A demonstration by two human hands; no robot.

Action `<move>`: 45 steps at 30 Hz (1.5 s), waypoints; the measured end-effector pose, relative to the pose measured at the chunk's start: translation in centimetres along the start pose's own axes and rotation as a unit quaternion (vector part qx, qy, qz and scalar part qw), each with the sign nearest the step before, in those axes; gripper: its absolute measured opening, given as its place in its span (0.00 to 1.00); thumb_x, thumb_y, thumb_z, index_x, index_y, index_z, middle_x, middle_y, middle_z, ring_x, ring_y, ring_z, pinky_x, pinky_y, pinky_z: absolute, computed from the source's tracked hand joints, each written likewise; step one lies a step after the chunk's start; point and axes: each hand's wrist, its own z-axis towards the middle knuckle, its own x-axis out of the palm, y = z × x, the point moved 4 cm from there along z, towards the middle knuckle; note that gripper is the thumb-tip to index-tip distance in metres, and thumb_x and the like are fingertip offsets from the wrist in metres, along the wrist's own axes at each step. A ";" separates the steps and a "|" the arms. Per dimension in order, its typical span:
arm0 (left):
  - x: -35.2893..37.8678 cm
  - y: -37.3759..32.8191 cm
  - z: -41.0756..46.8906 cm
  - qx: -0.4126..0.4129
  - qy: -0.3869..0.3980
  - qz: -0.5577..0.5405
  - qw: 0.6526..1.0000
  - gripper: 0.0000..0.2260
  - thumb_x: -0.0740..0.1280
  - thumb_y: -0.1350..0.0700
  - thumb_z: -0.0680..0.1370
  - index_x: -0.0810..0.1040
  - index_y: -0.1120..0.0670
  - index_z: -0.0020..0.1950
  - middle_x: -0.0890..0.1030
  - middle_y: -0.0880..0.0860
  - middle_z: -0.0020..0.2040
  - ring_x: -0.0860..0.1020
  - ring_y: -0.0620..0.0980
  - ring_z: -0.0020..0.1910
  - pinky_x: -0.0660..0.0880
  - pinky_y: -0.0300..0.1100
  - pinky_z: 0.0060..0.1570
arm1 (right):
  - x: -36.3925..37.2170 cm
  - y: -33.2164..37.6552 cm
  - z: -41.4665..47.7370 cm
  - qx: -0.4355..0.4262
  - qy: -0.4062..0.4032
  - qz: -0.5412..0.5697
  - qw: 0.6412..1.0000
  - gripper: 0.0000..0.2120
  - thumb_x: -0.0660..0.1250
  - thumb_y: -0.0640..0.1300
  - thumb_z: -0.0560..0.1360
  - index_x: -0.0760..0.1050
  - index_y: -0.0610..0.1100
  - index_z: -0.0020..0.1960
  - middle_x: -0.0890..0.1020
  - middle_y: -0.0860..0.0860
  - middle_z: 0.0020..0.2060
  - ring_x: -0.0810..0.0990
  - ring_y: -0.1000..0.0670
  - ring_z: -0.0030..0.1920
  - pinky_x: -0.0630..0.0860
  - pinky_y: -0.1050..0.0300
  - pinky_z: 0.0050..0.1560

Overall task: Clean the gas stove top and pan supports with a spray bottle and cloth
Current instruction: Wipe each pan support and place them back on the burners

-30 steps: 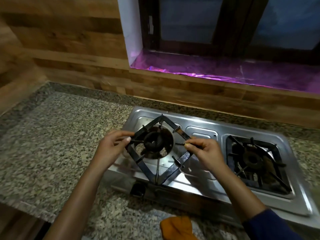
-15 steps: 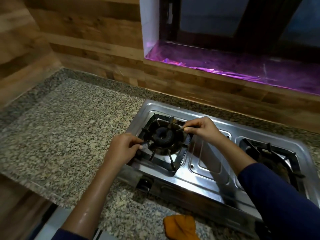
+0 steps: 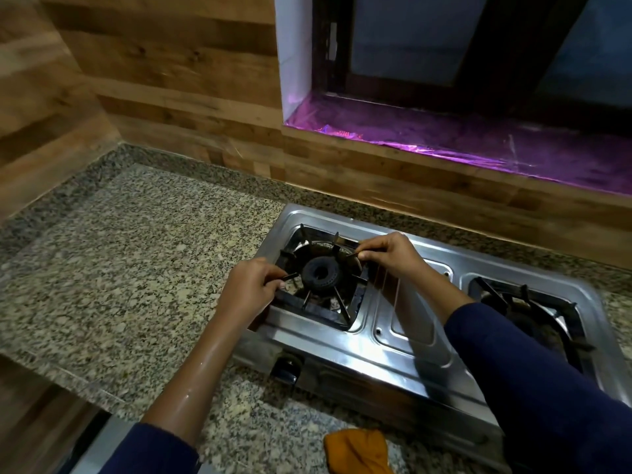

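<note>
A steel two-burner gas stove (image 3: 403,340) sits on the granite counter. The black left pan support (image 3: 321,311) lies square in its recess around the dark ring burner (image 3: 320,273). My left hand (image 3: 251,290) pinches a prong on the support's left side. Over at its back right, my right hand (image 3: 386,253) grips another prong. The right pan support (image 3: 533,311) rests over the right burner, partly hidden by my right sleeve. An orange cloth (image 3: 357,449) lies on the counter in front of the stove. No spray bottle is in view.
The granite counter (image 3: 130,254) stretches left of the stove, and its front edge steps down at lower left. Wood-panel walls stand at the back and left. A window ledge lined with purple foil (image 3: 478,145) is above the stove. A black knob (image 3: 287,366) sticks out of the stove's front.
The left pan support was held raised and turned diamond-wise; it has come down and now sits square in its recess. Both hands still hold its prongs. The view shifted left.
</note>
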 end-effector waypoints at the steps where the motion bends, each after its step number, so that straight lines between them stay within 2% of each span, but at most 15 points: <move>1: 0.1 0.0 0.1 0.002 0.005 -0.001 1.000 0.08 0.76 0.58 0.72 0.86 0.53 0.50 0.84 0.48 0.42 0.79 0.43 0.39 0.72 0.30 0.41 | 0.0 -0.1 0.0 0.000 -0.008 -0.005 1.000 0.06 0.75 0.36 0.71 0.85 0.41 0.48 0.86 0.46 0.45 0.84 0.51 0.48 0.77 0.65 0.52; 3: 0.5 0.1 0.1 0.004 0.016 -0.010 1.000 0.08 0.76 0.59 0.72 0.86 0.53 0.50 0.85 0.48 0.43 0.80 0.43 0.40 0.77 0.34 0.44 | -0.1 -0.1 0.1 -0.002 -0.017 -0.020 1.000 0.06 0.75 0.36 0.70 0.85 0.41 0.47 0.87 0.47 0.45 0.84 0.52 0.48 0.76 0.68 0.50; 6: 0.8 0.3 0.0 0.005 0.020 -0.021 1.000 0.08 0.77 0.58 0.71 0.86 0.53 0.50 0.85 0.48 0.43 0.82 0.44 0.41 0.81 0.40 0.46 | -0.2 0.0 0.1 -0.005 -0.017 -0.048 0.999 0.06 0.75 0.37 0.71 0.85 0.42 0.48 0.87 0.47 0.46 0.84 0.53 0.47 0.76 0.68 0.50; 9: 0.9 0.5 0.0 0.007 0.018 -0.023 1.000 0.08 0.76 0.59 0.72 0.86 0.54 0.50 0.85 0.48 0.43 0.82 0.45 0.41 0.81 0.42 0.46 | -0.1 0.2 0.1 -0.003 -0.012 -0.082 0.997 0.08 0.74 0.37 0.72 0.85 0.43 0.50 0.86 0.48 0.48 0.83 0.53 0.49 0.77 0.61 0.55; 14: 0.9 0.7 0.1 0.000 0.012 -0.021 1.000 0.08 0.76 0.59 0.72 0.86 0.54 0.51 0.85 0.48 0.43 0.82 0.46 0.41 0.80 0.41 0.46 | 0.0 0.6 0.1 -0.006 -0.013 -0.128 0.992 0.09 0.71 0.34 0.74 0.85 0.43 0.51 0.86 0.47 0.47 0.83 0.51 0.48 0.78 0.54 0.55; 18: 1.0 0.9 0.1 -0.007 0.017 -0.025 1.000 0.09 0.76 0.59 0.72 0.86 0.53 0.51 0.84 0.48 0.44 0.81 0.45 0.42 0.81 0.43 0.46 | 0.2 1.0 0.6 0.011 -0.009 -0.151 0.988 0.11 0.68 0.32 0.75 0.84 0.43 0.53 0.86 0.46 0.48 0.83 0.49 0.51 0.78 0.53 0.57; 23: 0.9 1.0 0.1 0.002 0.013 -0.019 1.000 0.09 0.76 0.59 0.72 0.86 0.53 0.51 0.85 0.50 0.44 0.82 0.47 0.42 0.81 0.45 0.47 | -0.1 1.4 0.8 0.005 0.002 -0.181 0.984 0.19 0.62 0.26 0.73 0.84 0.42 0.54 0.85 0.45 0.51 0.81 0.47 0.55 0.77 0.50 0.59; 28: 0.9 1.0 0.2 -0.004 0.015 -0.011 1.000 0.08 0.75 0.58 0.72 0.86 0.52 0.51 0.85 0.49 0.44 0.82 0.47 0.42 0.80 0.44 0.48 | -0.4 2.1 1.2 -0.013 0.034 -0.238 0.970 0.20 0.61 0.27 0.73 0.84 0.44 0.54 0.85 0.45 0.50 0.82 0.48 0.52 0.78 0.49 0.56; 37: 0.8 0.8 0.1 -0.005 0.017 -0.021 1.000 0.08 0.76 0.59 0.72 0.86 0.52 0.50 0.85 0.49 0.44 0.82 0.47 0.42 0.80 0.43 0.47 | -0.6 1.1 0.2 0.022 0.010 -0.202 0.979 0.20 0.62 0.25 0.72 0.85 0.44 0.52 0.86 0.46 0.48 0.83 0.53 0.50 0.78 0.57 0.55; 41: 0.9 0.9 0.2 -0.009 0.021 -0.019 1.000 0.08 0.76 0.58 0.72 0.86 0.52 0.50 0.85 0.49 0.44 0.82 0.47 0.43 0.80 0.45 0.47 | -0.6 1.0 0.0 0.022 0.003 -0.190 0.982 0.20 0.62 0.26 0.72 0.85 0.45 0.52 0.86 0.47 0.47 0.83 0.52 0.50 0.79 0.53 0.55; 45: 0.9 0.9 0.3 -0.011 0.022 -0.015 1.000 0.08 0.76 0.58 0.72 0.86 0.52 0.50 0.85 0.48 0.44 0.81 0.46 0.42 0.80 0.42 0.46 | -0.6 1.1 -0.2 0.035 -0.008 -0.168 0.985 0.19 0.61 0.26 0.74 0.84 0.43 0.52 0.85 0.46 0.49 0.82 0.52 0.50 0.79 0.55 0.55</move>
